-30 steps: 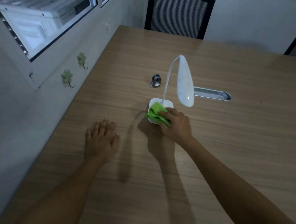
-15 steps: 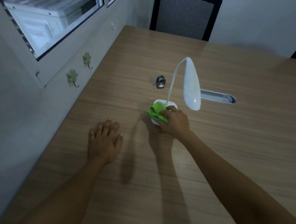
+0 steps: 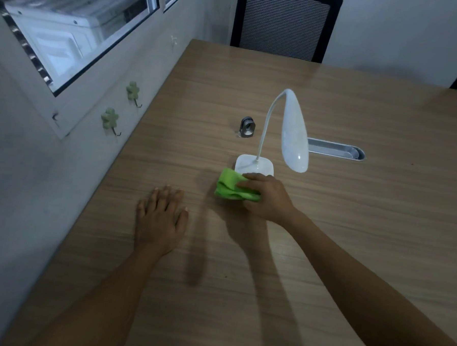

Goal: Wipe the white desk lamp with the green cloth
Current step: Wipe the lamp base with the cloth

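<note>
- A wooden table [image 3: 325, 230] fills most of the view, its left edge running along a grey wall with a window.
- The white desk lamp [image 3: 294, 134] stands near the middle of the table; its square base sits flat, its thin neck curves up and its long head droops to the right.
- The right hand [image 3: 267, 197] is closed around the bunched green cloth [image 3: 230, 185], pressing it against the near left corner of the lamp base. The hand and cloth hide the front edge of the base.
- The left hand [image 3: 161, 217] lies flat on the table, palm down, fingers spread slightly, holding nothing, closer to the left edge.
- A small metal object [image 3: 247, 127] stands just behind the lamp; what it is cannot be made out.
- A metal slot [image 3: 337, 150] is set into the table, partly hidden behind the lamp head.
- A dark chair [image 3: 285, 25] stands at the far edge, its top cut off.
- Two green hooks [image 3: 110, 117] are fixed on the wall.
</note>
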`<state>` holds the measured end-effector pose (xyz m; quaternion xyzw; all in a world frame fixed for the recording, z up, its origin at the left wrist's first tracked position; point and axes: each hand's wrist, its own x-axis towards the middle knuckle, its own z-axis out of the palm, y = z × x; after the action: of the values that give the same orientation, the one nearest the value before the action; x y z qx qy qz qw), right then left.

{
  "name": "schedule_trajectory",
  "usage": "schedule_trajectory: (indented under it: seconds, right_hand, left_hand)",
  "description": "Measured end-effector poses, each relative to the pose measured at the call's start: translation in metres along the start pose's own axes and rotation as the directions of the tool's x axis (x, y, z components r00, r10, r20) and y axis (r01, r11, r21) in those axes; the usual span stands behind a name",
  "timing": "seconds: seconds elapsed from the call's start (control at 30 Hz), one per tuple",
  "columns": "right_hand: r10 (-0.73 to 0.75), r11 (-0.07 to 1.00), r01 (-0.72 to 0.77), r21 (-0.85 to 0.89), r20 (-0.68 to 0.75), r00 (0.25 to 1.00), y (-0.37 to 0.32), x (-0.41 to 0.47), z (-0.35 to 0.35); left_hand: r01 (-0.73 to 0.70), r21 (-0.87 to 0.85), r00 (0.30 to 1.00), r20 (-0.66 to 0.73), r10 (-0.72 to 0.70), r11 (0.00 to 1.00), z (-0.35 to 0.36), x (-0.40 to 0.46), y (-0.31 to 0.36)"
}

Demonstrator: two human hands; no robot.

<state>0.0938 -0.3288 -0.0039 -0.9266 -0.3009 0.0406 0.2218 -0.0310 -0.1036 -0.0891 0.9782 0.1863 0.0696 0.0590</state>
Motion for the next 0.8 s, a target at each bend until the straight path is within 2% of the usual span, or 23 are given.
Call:
schedule_trajectory:
  seconds: [0.07,0.13,0.17,0.23,0.3,0.33,0.4,0.43,0.5,0.57,0.6,0.67,0.73,0.8]
  right_hand:
    - [0.163,0.986,-0.158,0.056,-0.080,0.983,0.004,0.006,0.000]
    - [0.258,0.965,-0.261,-0.030,-0.083,0.963,0.004,0.007,0.001]
    - [0.223,0.969,-0.227,-0.100,-0.054,0.973,0.002,0.006,0.005]
    - [0.076,0.981,-0.066,-0.183,0.043,0.996,-0.010,0.002,0.011]
    - [-0.041,0.988,0.053,-0.145,0.085,0.996,-0.020,0.002,0.014]
    - [-0.039,0.993,0.044,-0.112,0.044,0.998,-0.022,0.006,0.014]
    - [0.067,0.994,-0.076,-0.077,-0.110,0.992,-0.022,0.019,0.012]
    - [0.140,0.980,-0.159,-0.116,-0.161,0.977,-0.022,0.024,0.010]
    - [0.239,0.929,-0.258,-0.263,-0.104,0.965,-0.028,0.028,0.011]
    - [0.203,0.922,-0.181,-0.341,0.029,0.979,-0.041,0.026,0.018]
    - [0.166,0.930,-0.140,-0.340,0.051,0.985,-0.048,0.025,0.023]
    - [0.169,0.943,-0.165,-0.290,-0.009,0.986,-0.054,0.029,0.029]
    - [0.285,0.913,-0.308,-0.266,-0.124,0.951,-0.051,0.040,0.030]
    - [0.380,0.875,-0.409,-0.259,-0.157,0.912,-0.046,0.046,0.030]
  left_hand:
    - [0.000,0.005,1.000,0.003,0.000,1.000,0.000,0.000,0.000]
    - [0.000,0.002,1.000,0.007,0.000,1.000,0.001,0.000,0.001]
    - [0.002,0.001,1.000,0.011,-0.002,1.000,0.001,0.000,0.001]
    - [0.002,-0.001,1.000,0.012,-0.002,1.000,0.001,0.000,0.000]
    - [0.000,-0.002,1.000,0.011,0.000,1.000,0.001,-0.001,-0.001]
    - [0.000,-0.007,1.000,0.010,0.001,1.000,0.000,-0.001,-0.001]
    - [0.001,-0.021,1.000,0.016,-0.001,1.000,0.000,0.000,0.001]
    - [0.003,-0.025,1.000,0.024,-0.003,1.000,-0.001,0.000,0.001]
    - [0.006,-0.026,1.000,0.030,-0.005,1.000,0.000,0.001,0.001]
    - [0.007,-0.019,1.000,0.028,-0.006,1.000,0.000,0.000,0.000]
    - [0.007,-0.015,1.000,0.024,-0.007,1.000,0.000,0.000,0.000]
    - [0.007,-0.012,1.000,0.017,-0.007,1.000,0.001,0.000,0.000]
    - [0.005,-0.019,1.000,0.026,-0.005,1.000,0.001,0.001,0.000]
    - [0.008,-0.025,1.000,0.031,-0.007,1.000,0.002,0.001,0.000]
